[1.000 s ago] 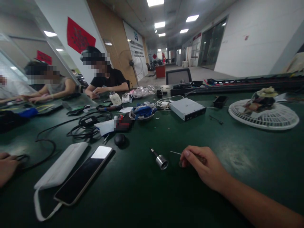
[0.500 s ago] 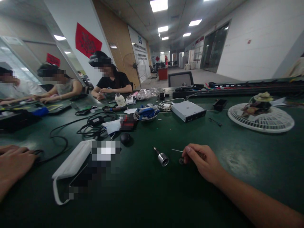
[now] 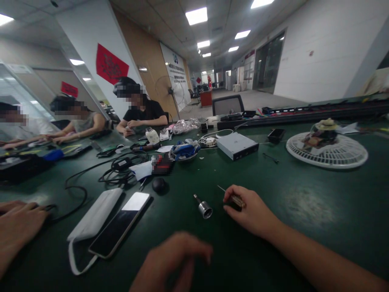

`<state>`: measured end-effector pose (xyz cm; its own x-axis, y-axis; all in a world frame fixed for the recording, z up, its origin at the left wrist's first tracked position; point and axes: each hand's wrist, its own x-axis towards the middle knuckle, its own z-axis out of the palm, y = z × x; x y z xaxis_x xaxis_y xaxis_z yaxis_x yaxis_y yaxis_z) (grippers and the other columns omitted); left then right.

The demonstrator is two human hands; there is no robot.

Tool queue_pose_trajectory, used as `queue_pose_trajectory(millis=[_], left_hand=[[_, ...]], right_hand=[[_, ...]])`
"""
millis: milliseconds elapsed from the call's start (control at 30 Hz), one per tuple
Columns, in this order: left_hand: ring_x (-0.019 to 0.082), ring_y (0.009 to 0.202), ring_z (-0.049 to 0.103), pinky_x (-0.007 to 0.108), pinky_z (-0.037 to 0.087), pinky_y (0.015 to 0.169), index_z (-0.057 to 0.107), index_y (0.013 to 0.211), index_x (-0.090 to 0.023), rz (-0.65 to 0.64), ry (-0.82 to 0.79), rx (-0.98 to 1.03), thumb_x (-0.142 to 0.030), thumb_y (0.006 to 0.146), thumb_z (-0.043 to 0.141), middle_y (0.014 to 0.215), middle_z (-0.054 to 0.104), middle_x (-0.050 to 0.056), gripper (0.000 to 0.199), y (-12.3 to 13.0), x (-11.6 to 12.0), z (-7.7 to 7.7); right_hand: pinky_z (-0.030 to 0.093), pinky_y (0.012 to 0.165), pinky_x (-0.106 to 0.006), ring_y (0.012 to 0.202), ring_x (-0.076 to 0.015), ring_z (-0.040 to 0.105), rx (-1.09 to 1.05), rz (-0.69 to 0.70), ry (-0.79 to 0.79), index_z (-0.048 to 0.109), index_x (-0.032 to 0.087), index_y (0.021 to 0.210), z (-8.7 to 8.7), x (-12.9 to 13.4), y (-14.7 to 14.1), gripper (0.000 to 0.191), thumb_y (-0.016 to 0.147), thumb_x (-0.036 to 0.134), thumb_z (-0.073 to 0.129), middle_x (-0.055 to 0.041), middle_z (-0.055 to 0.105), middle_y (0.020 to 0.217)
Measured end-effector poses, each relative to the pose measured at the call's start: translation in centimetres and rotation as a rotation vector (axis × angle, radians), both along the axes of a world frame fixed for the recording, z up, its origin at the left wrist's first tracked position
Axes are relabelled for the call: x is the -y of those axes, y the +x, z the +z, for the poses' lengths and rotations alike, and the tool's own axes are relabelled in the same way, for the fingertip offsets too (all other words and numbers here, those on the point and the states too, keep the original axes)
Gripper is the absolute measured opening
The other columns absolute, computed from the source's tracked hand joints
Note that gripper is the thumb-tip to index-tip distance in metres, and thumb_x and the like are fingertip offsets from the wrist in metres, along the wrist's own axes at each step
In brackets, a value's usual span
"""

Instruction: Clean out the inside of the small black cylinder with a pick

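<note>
Over the green table (image 3: 267,174), the right hand (image 3: 251,209) pinches a thin tool (image 3: 238,200) beside a metal socket (image 3: 205,209); the left hand (image 3: 167,257), blurred, has thumb and finger apart. Beyond: grey floor (image 3: 261,99), white wall (image 3: 322,48).

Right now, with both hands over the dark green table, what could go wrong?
The silver cylindrical metal socket lies on its side near the right hand; a nudge might roll it.
A thin, straight metal rod sticks out of the right hand's grip and could prick the left hand if they meet.
The looped white cable at the glossy black rectangular phone might snag on a sleeve or arm.
</note>
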<state>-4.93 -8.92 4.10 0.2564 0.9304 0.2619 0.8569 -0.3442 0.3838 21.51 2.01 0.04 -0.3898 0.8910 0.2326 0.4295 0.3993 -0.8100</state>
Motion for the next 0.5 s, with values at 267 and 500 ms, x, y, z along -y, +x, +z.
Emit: queue_pose_trajectory(millis=[267,500], left_hand=[[0.025,0.118,0.055,0.043,0.044,0.107,0.061,0.122,-0.025,-0.358,-0.055,-0.085,-0.004,0.067,0.057,0.124,0.062,0.007,0.059,4.0,-9.6,-1.8],[0.024,0.106,0.058,0.043,0.049,0.093,0.06,0.123,-0.024,-0.299,-0.044,-0.021,-0.016,0.087,0.06,0.117,0.065,0.006,0.037,3.0,-9.4,-3.2]], right_hand=[[0.047,0.071,-0.035,0.082,-0.0227,0.065,0.077,-0.023,-0.04,0.066,0.026,0.087,-0.6,-0.3,-0.4,0.013,0.079,0.022,0.077,-0.0017,0.069,0.088],[0.053,0.068,-0.035,0.078,-0.0212,0.068,0.066,-0.047,-0.106,0.065,0.026,0.089,-0.6,0.2,-0.2,0.015,0.079,0.019,0.075,-0.0004,0.072,0.088]])
